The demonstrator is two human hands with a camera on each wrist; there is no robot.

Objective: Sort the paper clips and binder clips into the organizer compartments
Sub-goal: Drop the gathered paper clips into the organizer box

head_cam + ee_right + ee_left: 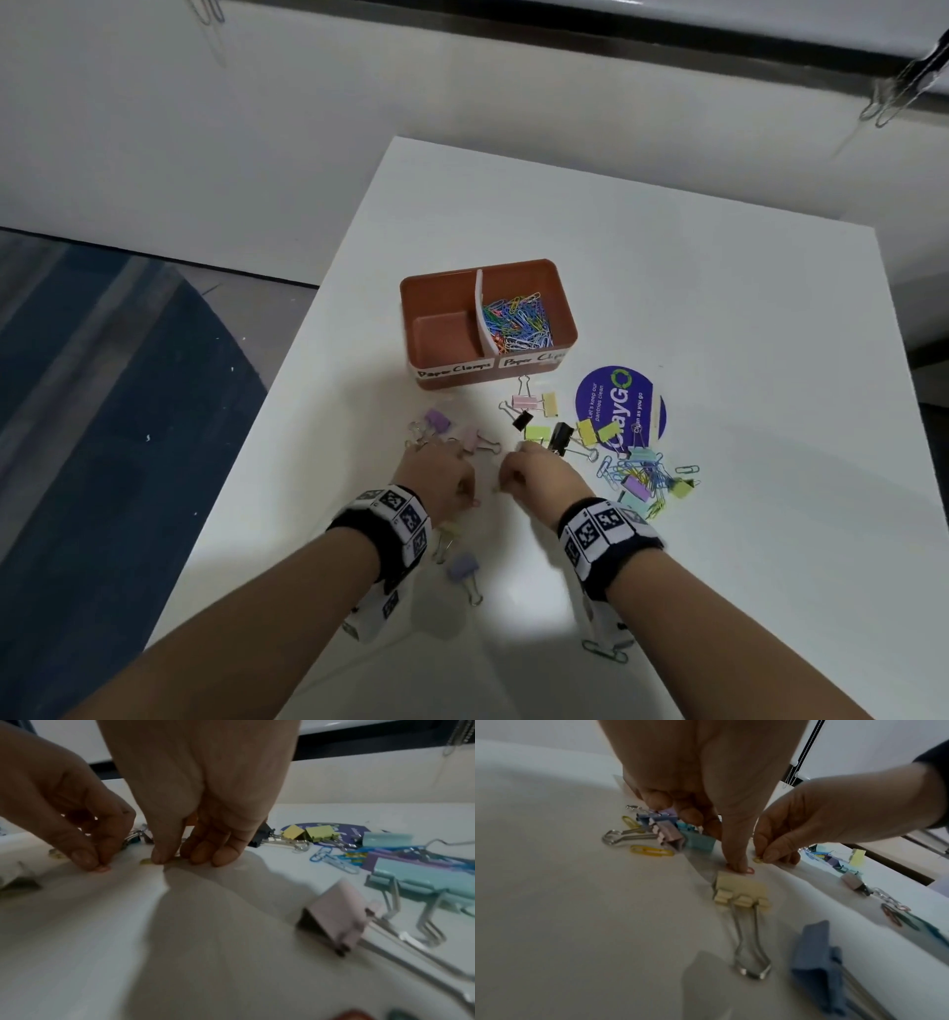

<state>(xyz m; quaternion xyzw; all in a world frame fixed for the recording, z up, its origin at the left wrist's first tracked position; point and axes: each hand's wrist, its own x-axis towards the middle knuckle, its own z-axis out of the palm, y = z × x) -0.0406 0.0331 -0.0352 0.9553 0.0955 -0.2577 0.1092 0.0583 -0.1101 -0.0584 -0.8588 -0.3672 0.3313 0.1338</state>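
left hand (700, 787): thumb presses pink paper clip (750, 870) | right hand (816, 817): seemingly pinches yellow paper clip (757, 860)

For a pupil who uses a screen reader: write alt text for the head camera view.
Two hands, left hand and right hand, reach onto a white table, fingers down on it among scattered binder clips. Beyond them stands a brown organizer: its right compartment holds coloured paper clips, its left is empty.
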